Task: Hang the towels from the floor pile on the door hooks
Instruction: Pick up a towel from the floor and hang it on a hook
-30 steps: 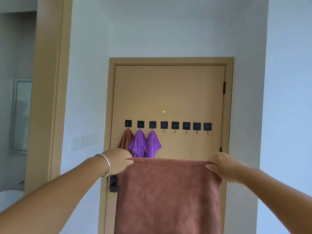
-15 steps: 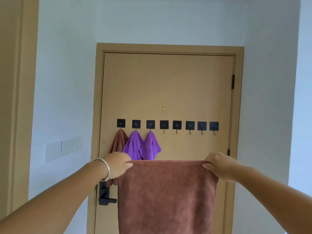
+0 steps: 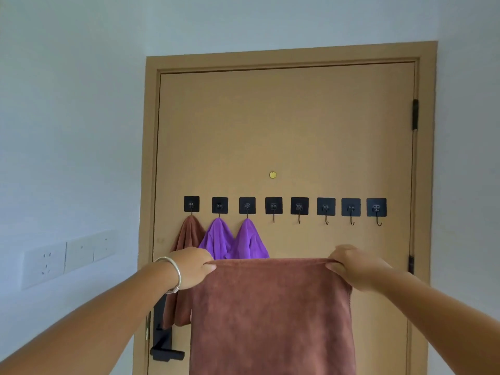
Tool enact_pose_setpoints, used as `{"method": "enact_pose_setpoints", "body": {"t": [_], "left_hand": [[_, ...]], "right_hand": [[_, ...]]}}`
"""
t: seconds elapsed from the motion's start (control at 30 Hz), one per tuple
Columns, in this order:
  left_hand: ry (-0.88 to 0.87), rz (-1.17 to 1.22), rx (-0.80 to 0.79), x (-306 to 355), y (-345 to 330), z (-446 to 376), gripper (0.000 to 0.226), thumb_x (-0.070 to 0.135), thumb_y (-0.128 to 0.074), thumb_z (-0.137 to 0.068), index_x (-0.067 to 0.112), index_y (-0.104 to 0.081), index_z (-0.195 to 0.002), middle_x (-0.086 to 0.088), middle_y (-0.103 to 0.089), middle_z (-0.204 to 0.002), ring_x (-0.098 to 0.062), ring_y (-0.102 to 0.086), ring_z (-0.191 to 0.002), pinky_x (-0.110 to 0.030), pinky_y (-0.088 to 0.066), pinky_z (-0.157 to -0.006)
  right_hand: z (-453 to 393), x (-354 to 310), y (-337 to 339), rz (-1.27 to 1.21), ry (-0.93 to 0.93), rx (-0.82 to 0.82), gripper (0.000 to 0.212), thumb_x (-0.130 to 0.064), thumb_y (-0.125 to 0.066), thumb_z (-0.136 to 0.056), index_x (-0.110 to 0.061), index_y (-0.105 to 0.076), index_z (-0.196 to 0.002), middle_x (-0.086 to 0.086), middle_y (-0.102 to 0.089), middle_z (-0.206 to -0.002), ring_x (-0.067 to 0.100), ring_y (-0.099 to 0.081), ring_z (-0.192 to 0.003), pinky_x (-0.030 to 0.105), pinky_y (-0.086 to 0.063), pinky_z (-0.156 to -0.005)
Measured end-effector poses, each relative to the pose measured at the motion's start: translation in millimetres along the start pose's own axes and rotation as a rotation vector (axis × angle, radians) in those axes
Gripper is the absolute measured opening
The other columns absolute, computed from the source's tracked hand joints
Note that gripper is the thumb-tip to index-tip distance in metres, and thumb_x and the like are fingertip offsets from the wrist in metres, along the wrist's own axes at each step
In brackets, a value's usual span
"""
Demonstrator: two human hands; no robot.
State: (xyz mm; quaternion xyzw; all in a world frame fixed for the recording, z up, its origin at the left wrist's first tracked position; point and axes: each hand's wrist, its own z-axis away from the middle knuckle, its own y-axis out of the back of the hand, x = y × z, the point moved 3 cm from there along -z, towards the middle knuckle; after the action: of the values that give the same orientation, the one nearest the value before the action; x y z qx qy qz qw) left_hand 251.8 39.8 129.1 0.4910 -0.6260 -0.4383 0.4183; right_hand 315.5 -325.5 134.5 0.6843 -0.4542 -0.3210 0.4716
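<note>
- Gripping the brown towel (image 3: 272, 315) by its top corners: left hand (image 3: 193, 267) and right hand (image 3: 354, 267), lower centre.
- Five door hooks (image 3: 326, 211) bare, centre right.

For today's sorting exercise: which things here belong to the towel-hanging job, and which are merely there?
Job: brown towel held by left hand and right hand; empty hooks; hung brown towel; purple towels.
Merely there: door handle, wall sockets, peephole.
</note>
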Motion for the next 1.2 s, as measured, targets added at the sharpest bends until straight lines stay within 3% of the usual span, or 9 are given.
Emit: {"method": "enact_pose_setpoints", "body": {"t": [0.17, 0.57, 0.67, 0.77, 0.87, 1.0, 1.07, 1.13, 1.2], "left_hand": [[0.010, -0.037, 0.033, -4.7, -8.3, -67.0, 0.035, 0.037, -0.037, -0.102, 0.019, -0.058, -0.081, -0.003, -0.062, -0.089, -0.016, -0.056, -0.079, -0.030, -0.046, -0.079], [0.044, -0.075, 0.089, -25.8, -22.3, -192.3, 0.033, 0.035, -0.034, -0.102, 0.022, -0.064, -0.104, 0.005, -0.064, -0.105, -0.017, -0.059, -0.098, -0.035, -0.045, -0.091], [0.015, -0.051, 0.219, -28.6, -20.7, -220.9, 0.024, 0.028, -0.036, -0.102, 0.021, -0.059, -0.098, 0.002, -0.064, -0.097, -0.021, -0.059, -0.092, -0.036, -0.046, -0.082], [-0.096, -0.010, 0.360, -27.0, -20.3, -243.0, 0.038, 0.014, -0.036, -0.096, 0.038, -0.048, -0.122, 0.006, -0.067, -0.099, -0.022, -0.062, -0.083, -0.037, -0.051, -0.077], [-0.339, -0.261, 0.476, -15.5, -24.9, -260.4, 0.048, 0.005, -0.053, -0.084, 0.036, -0.053, -0.121, 0.009, -0.062, -0.103, -0.021, -0.061, -0.074, -0.032, -0.050, -0.062], [-0.399, -0.312, 0.443, -7.3, -24.7, -277.0, 0.016, 0.015, -0.065, -0.077, 0.023, -0.063, -0.091, -0.002, -0.054, -0.082, -0.027, -0.057, -0.069, -0.032, -0.043, -0.053], [-0.411, -0.365, 0.484, -4.9, -27.1, -284.2, 0.036, 0.009, -0.068, -0.076, 0.033, -0.067, -0.103, -0.001, -0.053, -0.085, -0.023, -0.055, -0.065, -0.029, -0.037, -0.049], [-0.330, -0.418, 0.481, -5.2, -29.0, -296.8, 0.055, 0.011, -0.051, -0.092, 0.044, -0.046, -0.136, -0.002, -0.049, -0.103, -0.024, -0.055, -0.078, -0.032, -0.033, -0.058], [-0.218, -0.420, 0.456, -0.7, -29.9, -310.7, 0.057, 0.015, -0.040, -0.096, 0.042, -0.029, -0.145, -0.004, -0.046, -0.112, -0.025, -0.055, -0.083, -0.034, -0.031, -0.062]], "right_hand": [[-61.5, 26.7, -14.8, -0.016, 0.006, 0.020, 0.035, -0.043, -0.035, -0.101, -0.025, -0.065, -0.104, -0.006, -0.056, -0.100, 0.012, -0.052, -0.092, 0.031, -0.046, -0.083], [-179.0, 60.7, -33.8, -0.019, -0.054, 0.130, 0.032, -0.037, -0.037, -0.102, -0.022, -0.065, -0.099, -0.002, -0.062, -0.098, 0.018, -0.056, -0.088, 0.034, -0.048, -0.075], [-203.7, 60.5, -34.9, -0.074, -0.108, 0.256, 0.029, -0.031, -0.041, -0.101, -0.020, -0.067, -0.094, 0.001, -0.065, -0.092, 0.021, -0.057, -0.083, 0.033, -0.048, -0.070], [-224.3, 56.8, -36.7, -0.133, -0.136, 0.371, 0.027, -0.022, -0.041, -0.100, -0.021, -0.068, -0.097, 0.000, -0.067, -0.095, 0.022, -0.059, -0.083, 0.035, -0.051, -0.071], [-238.2, 51.0, -37.6, 0.088, -0.072, 0.397, 0.017, -0.013, -0.040, -0.093, -0.026, -0.050, -0.096, -0.003, -0.061, -0.090, 0.021, -0.055, -0.077, 0.033, -0.043, -0.060], [-248.9, 44.0, -40.9, 0.406, 0.168, 0.306, 0.030, -0.001, -0.046, -0.084, -0.020, -0.048, -0.107, 0.003, -0.051, -0.102, 0.025, -0.051, -0.089, 0.034, -0.035, -0.060], [-252.4, 43.1, -40.2, 0.474, 0.204, 0.265, 0.037, -0.003, -0.049, -0.088, -0.022, -0.051, -0.119, 0.005, -0.048, -0.113, 0.027, -0.050, -0.098, 0.035, -0.038, -0.063], [-256.1, 39.9, -39.0, 0.508, 0.172, 0.225, 0.045, -0.009, -0.048, -0.093, -0.029, -0.045, -0.133, 0.006, -0.044, -0.121, 0.027, -0.050, -0.102, 0.036, -0.042, -0.067], [-262.1, 32.8, -39.8, 0.523, 0.116, 0.200, 0.048, -0.011, -0.047, -0.094, -0.029, -0.038, -0.139, 0.008, -0.042, -0.124, 0.029, -0.052, -0.102, 0.037, -0.041, -0.066]]}}
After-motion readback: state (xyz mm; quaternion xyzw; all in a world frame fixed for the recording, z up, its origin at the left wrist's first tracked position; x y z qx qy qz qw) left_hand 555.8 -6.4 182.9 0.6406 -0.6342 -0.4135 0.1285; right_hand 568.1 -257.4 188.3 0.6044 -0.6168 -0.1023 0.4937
